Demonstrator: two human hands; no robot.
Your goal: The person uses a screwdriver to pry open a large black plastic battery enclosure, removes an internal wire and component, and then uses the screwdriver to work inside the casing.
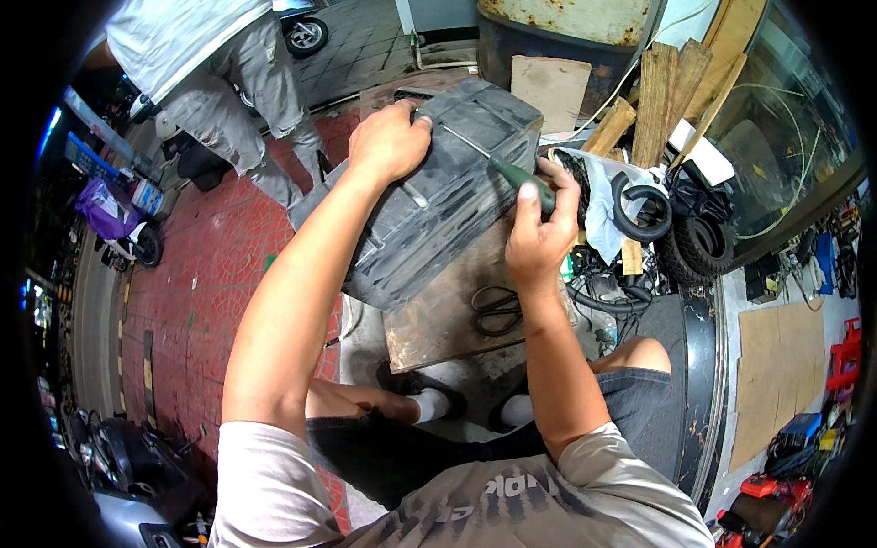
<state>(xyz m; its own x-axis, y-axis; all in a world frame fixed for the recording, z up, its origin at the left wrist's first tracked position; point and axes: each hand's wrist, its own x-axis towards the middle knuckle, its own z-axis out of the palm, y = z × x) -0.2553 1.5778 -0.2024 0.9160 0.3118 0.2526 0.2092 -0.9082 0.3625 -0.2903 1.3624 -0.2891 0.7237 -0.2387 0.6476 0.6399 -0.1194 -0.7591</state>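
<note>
A scuffed black plastic case [438, 219] with ribbed sides lies tilted in front of me, over a worn wooden board [429, 338]. My right hand [544, 228] grips the dark green handle of a screwdriver [521, 178]. Its thin metal shaft points up and left across the case, its tip close to the fingers of my left hand [391, 142]. That hand is closed over the case's upper left part, fingers curled; the fingertips are partly hidden. Black-handled scissors [496, 310] lie on the board below the case, their blades out of clear sight.
Wooden planks [662, 100], small black tires [699, 247] and tangled cables crowd the right side. A rusty drum [557, 46] stands behind the case. At the far left a person in grey trousers [260, 100] stands on red paving [219, 265]. A motorcycle [137, 475] is at lower left.
</note>
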